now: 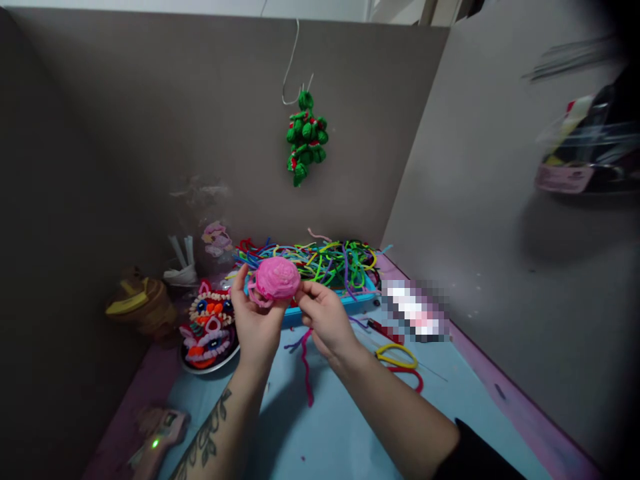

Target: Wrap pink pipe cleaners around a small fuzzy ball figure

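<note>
My left hand (pixel 255 320) is closed around a pink coiled pipe-cleaner flower (pixel 276 278), held up above the light blue table mat (pixel 330 427). My right hand (pixel 325 317) pinches the flower's right edge with thumb and fingers. A dark pink pipe-cleaner strand (pixel 306 370) hangs down below my hands. Just behind the flower lies a blue tray (pixel 360 293) heaped with colourful pipe cleaners (pixel 325 259).
A plate with a colourful pipe-cleaner lion head (pixel 210 327) sits left of my hands. A brown jar with a yellow lid (pixel 140 303) is farther left, a pink glue gun (pixel 163 430) near the front. Yellow-handled scissors (pixel 397 357) lie right. A green pipe-cleaner ornament (pixel 305 137) hangs on the grey partition.
</note>
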{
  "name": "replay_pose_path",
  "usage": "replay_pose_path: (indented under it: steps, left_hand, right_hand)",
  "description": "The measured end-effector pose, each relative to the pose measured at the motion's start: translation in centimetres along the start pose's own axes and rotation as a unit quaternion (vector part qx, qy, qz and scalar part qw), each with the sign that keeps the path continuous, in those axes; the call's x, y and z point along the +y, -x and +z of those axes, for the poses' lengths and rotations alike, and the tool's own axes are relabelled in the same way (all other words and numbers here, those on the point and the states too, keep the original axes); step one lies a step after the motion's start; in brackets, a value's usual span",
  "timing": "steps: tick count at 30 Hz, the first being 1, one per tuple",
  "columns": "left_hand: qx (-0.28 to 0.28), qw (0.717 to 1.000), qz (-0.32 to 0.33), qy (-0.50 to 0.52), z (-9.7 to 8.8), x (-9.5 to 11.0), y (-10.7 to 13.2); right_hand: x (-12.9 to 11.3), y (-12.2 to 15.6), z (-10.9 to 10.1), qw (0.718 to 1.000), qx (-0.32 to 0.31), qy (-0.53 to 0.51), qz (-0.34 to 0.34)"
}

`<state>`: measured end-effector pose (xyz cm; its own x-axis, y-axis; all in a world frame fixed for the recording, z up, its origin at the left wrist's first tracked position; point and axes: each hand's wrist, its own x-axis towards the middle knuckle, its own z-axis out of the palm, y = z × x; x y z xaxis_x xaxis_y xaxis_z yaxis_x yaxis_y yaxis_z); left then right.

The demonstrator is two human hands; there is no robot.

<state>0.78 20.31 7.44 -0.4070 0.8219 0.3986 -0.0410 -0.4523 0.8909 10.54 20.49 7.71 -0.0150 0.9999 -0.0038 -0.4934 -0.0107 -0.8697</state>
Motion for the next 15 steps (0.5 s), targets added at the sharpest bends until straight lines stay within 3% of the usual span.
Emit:
replay_pose_path:
  steps: [7, 15]
  left_hand:
    - [-0.006, 1.000, -0.014, 0.011, -0.07, -0.03, -0.19]
    - [-0.065, 0.994, -0.054, 0.063, -0.24, -0.78, -0.33]
  right_hand:
    - [0.12, -0.32, -0.25, 0.999, 0.000, 0.000, -0.039]
    - [-0.23, -0.19, 0.02, 0.999, 0.008, -0.047, -0.025]
